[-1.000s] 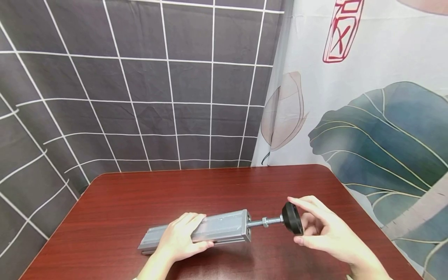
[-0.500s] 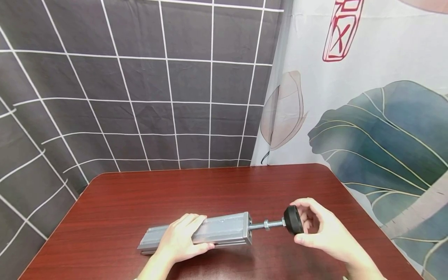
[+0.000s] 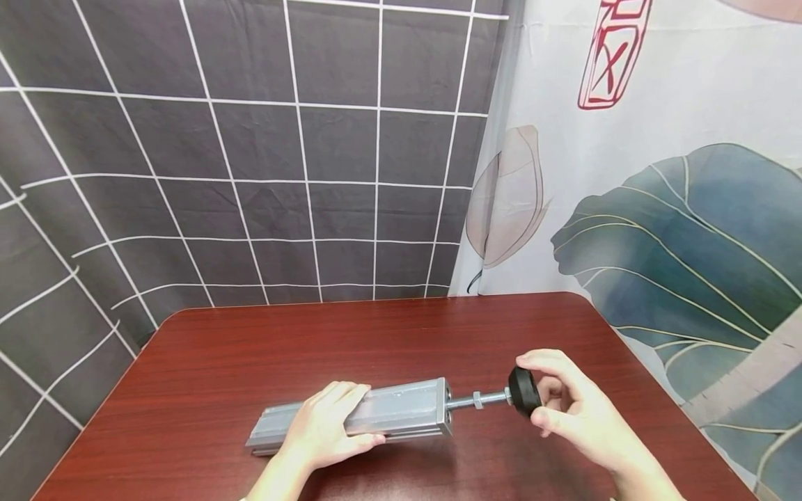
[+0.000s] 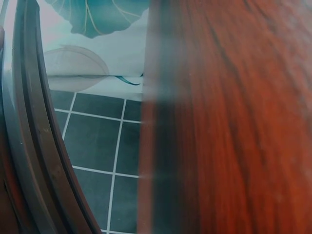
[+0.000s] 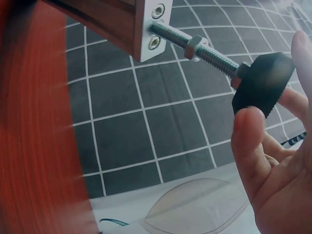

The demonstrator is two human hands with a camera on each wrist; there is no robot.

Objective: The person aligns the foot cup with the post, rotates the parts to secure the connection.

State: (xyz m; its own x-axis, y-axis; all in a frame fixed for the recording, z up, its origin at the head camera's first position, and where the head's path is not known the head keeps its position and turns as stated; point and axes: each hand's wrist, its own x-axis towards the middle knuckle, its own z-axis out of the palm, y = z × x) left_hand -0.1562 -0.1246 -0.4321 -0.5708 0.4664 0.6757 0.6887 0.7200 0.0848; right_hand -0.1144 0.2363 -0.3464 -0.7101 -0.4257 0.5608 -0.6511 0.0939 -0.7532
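A grey aluminium profile (image 3: 401,407) lies slantwise near the front of the table, and my left hand (image 3: 319,424) grips it around the middle. From its right end plate a threaded rod (image 3: 460,402) with a hex nut (image 3: 478,399) sticks out, carrying a black levelling foot (image 3: 523,392). My right hand (image 3: 579,410) pinches the foot's rim between thumb and fingers. In the right wrist view the thumb presses the near side of the black foot (image 5: 265,83), and screws show on the end plate (image 5: 151,36). The left wrist view shows only the profile's grooved side (image 4: 36,122).
The reddish-brown wooden table (image 3: 376,334) reaches back to a dark curtain (image 3: 338,146) with a white grid. On the right hangs a white curtain (image 3: 545,56) with leaf patterns.
My right fingers loosened and shifted around the foot's rim half a second ago, and now the thumb sits a little higher on it. The left hand and profile stay nearly still.
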